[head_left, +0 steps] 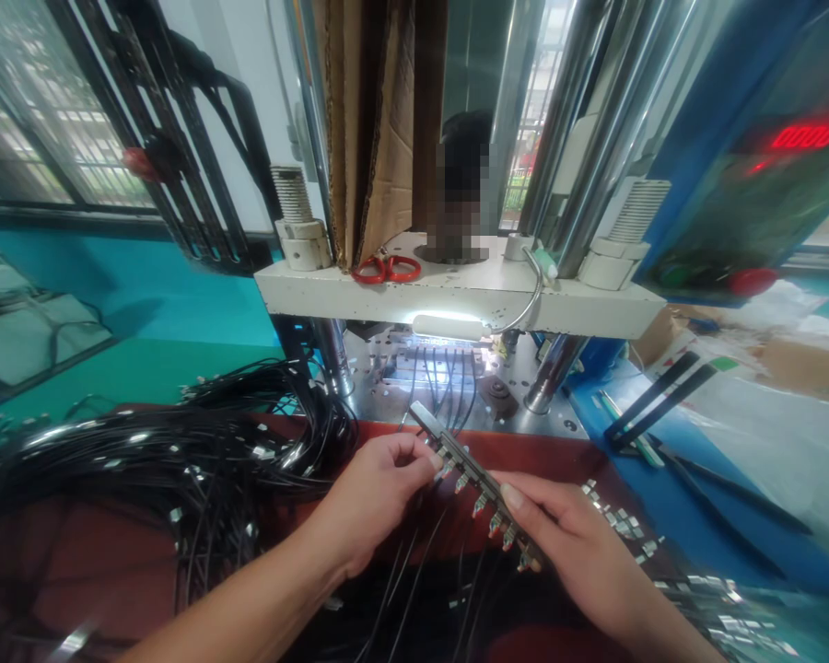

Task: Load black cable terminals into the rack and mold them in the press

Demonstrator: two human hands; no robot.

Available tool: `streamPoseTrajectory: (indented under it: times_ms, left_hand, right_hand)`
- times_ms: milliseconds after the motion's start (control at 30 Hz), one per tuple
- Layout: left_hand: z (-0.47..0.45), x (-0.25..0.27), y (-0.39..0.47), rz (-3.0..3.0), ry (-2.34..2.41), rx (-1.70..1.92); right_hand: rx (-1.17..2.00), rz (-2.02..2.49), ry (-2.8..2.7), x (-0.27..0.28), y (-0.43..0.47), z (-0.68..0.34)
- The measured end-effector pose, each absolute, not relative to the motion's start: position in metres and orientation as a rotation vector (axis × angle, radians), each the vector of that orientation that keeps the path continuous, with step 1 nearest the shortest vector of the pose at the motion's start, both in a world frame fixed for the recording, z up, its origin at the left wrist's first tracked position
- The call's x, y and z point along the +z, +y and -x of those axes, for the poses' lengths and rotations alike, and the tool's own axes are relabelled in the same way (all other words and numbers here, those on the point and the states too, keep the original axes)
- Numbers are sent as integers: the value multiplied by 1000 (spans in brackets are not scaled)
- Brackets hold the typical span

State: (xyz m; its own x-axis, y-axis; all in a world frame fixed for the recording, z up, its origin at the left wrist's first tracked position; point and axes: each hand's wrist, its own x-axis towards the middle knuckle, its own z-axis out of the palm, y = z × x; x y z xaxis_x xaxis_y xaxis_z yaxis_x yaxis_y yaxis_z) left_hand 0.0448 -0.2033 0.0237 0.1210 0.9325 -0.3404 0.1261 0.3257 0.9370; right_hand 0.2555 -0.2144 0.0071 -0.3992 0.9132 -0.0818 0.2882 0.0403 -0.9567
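My right hand is closed around the lower right part of a narrow metal bar, which tilts down to the right. Several small metal cable connectors sit in a row along its near edge, with thin black cables hanging below. At the bar's upper left part, my left hand pinches a small connector between thumb and fingertips; the fingers hide most of it. Behind the bar, a press has more black cables running out of its lit lower plate.
A large bundle of black cables lies on the red-brown surface at left. Red-handled scissors rest on the press plate. Loose connectors and black tweezers lie at right. A control box stands upper right. A person is behind the press.
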Motion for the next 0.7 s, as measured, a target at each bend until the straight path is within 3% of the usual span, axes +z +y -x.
streamPoseTrajectory:
  times_ms: [700]
  left_hand:
    - [-41,26,-203,-1018,1102,728]
  right_hand:
    - [1178,1158,-1921,9,-215,-257]
